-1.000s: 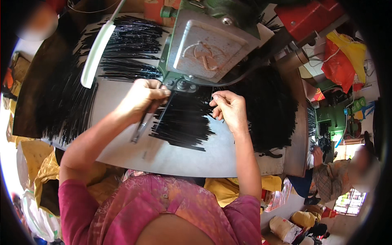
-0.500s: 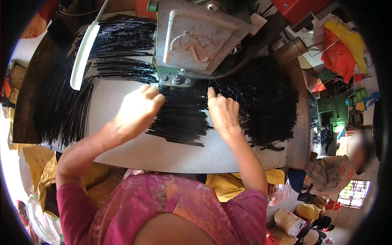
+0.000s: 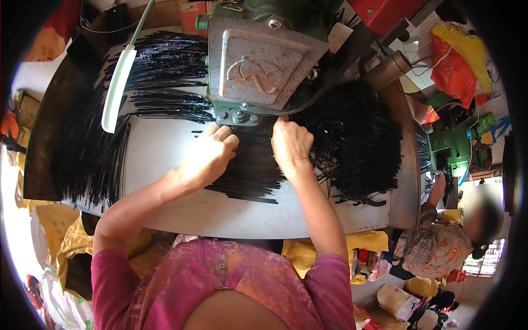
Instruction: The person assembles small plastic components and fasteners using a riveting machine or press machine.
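A green and grey machine [image 3: 264, 69] with an umbrella emblem stands over the worktable [image 3: 159, 146]. My left hand [image 3: 212, 157] is closed just below the left side of its bolted foot [image 3: 237, 116]. A thin black rod [image 3: 197, 132] sticks out left of those fingers. Opposite it, my right hand [image 3: 292, 146] is closed at the right side of the foot, its fingertips partly hidden and what they grip not visible. Between and below the hands lies a flat layer of thin black rods [image 3: 250, 173], resembling umbrella ribs.
A dense pile of black rods [image 3: 363, 143] lies right; more bundles [image 3: 162, 60] lie left and behind. A white lamp strip [image 3: 118, 91] hangs over the left side. A co-worker [image 3: 440, 242] sits at another green machine [image 3: 448, 151] on the right. Yellow cloth [image 3: 363, 242] hangs below the table.
My left hand has moved right, toward the machine's foot. My right hand has shifted left, its extended index finger now drawn in. The co-worker's arm now reaches toward the other machine.
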The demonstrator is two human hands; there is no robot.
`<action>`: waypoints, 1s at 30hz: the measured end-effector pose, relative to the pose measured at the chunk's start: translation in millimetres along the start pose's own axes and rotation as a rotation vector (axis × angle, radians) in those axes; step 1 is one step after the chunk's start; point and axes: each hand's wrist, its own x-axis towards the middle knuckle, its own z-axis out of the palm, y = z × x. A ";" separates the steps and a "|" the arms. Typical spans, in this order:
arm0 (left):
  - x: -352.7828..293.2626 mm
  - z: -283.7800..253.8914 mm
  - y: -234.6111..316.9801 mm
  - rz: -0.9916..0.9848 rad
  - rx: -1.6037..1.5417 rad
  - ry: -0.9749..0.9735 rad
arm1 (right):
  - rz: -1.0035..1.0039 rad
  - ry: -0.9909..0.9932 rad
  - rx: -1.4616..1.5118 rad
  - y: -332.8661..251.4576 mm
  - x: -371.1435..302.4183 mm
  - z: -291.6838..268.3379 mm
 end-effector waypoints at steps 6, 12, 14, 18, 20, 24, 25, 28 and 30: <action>0.3 -13.3 -17.8 -0.313 -0.352 0.051 | 0.144 0.037 0.356 18.8 -13.1 -22.0; 4.0 -17.3 -20.6 -0.294 -0.262 0.115 | 0.241 0.089 1.260 24.0 -16.1 -14.2; 3.2 -14.7 -23.8 -0.243 -0.204 0.178 | 0.214 -0.184 1.339 21.7 -19.1 -17.4; 5.6 -13.4 -24.9 -0.272 -0.185 0.133 | 0.084 -0.551 1.404 0.4 -22.4 -15.7; 7.9 -13.4 -20.2 -0.260 -0.199 0.157 | 0.086 -0.431 1.540 -5.3 -17.6 -13.8; 10.5 -14.4 -19.6 -0.296 -0.217 0.161 | 0.138 -0.375 1.674 -13.5 -9.3 -9.0; 11.0 -14.4 -20.1 -0.300 -0.223 0.152 | 0.144 -0.367 1.692 -14.3 -8.4 -6.6; 10.7 -11.9 -23.2 -0.297 -0.204 0.140 | 0.257 -0.319 1.749 -13.6 -7.6 -2.9; 11.7 -13.1 -22.1 -0.294 -0.219 0.143 | 0.325 -0.234 1.846 -17.1 -8.7 -4.1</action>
